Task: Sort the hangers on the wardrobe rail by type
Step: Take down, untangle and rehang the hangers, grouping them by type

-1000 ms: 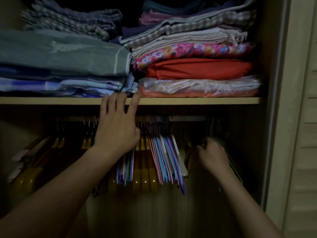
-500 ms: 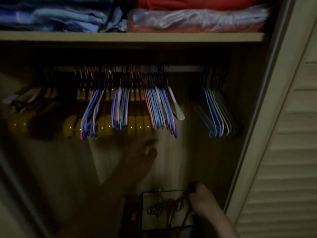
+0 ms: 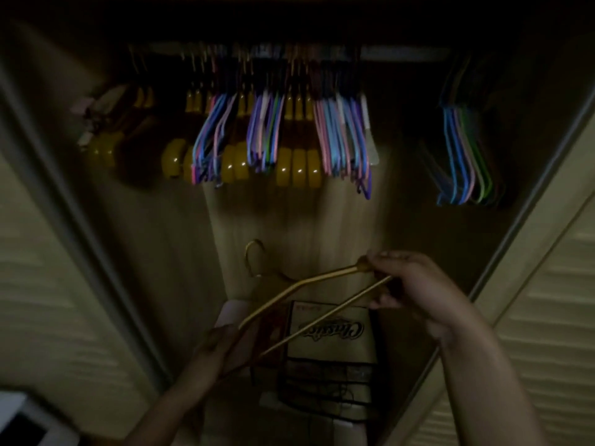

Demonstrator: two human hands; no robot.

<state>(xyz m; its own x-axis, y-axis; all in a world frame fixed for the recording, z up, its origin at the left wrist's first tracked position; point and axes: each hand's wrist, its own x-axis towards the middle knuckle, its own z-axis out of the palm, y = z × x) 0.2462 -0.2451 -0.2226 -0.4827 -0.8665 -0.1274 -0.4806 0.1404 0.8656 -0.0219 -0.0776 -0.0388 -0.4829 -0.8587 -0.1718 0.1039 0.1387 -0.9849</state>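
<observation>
A gold metal hanger (image 3: 309, 281) lies flat in the air below the rail, its hook pointing away from me. My right hand (image 3: 415, 291) grips its right end and my left hand (image 3: 215, 349) holds its left end. Above, the wardrobe rail (image 3: 402, 53) carries mixed hangers: thick yellow wooden hangers (image 3: 297, 170) alternate with bunches of thin coloured wire hangers (image 3: 341, 140). A separate group of thin coloured hangers (image 3: 463, 162) hangs apart at the right end of the rail.
A box with script lettering (image 3: 331, 333) stands on the wardrobe floor under my hands. Louvred doors (image 3: 547, 317) flank the opening on both sides. A white object (image 3: 22, 420) shows at the bottom left corner.
The view tipped down from the shelf of folded cloth. My hands dropped from the rail to the wardrobe floor, and now lift a gold hanger between them.
</observation>
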